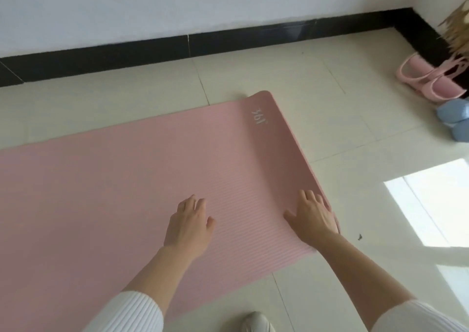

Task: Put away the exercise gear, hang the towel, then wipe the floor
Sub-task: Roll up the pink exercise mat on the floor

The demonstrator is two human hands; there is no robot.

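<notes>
A pink ribbed exercise mat (121, 174) lies flat on the pale tiled floor, running off the left edge, with white lettering near its far right corner. My left hand (187, 223) hovers or rests over the mat's near part, fingers relaxed and spread. My right hand (313, 215) lies on the mat's right short edge, with its fingers reaching over that edge. Two light blue dumbbell ends (455, 121) sit on the floor at the far right.
A pink dustpan (431, 80) and a straw broom (456, 29) stand in the right corner against the black skirting board (177, 50). Sunlight glares on the tiles (426, 204) at right. A white shoe (256, 322) shows at the bottom edge.
</notes>
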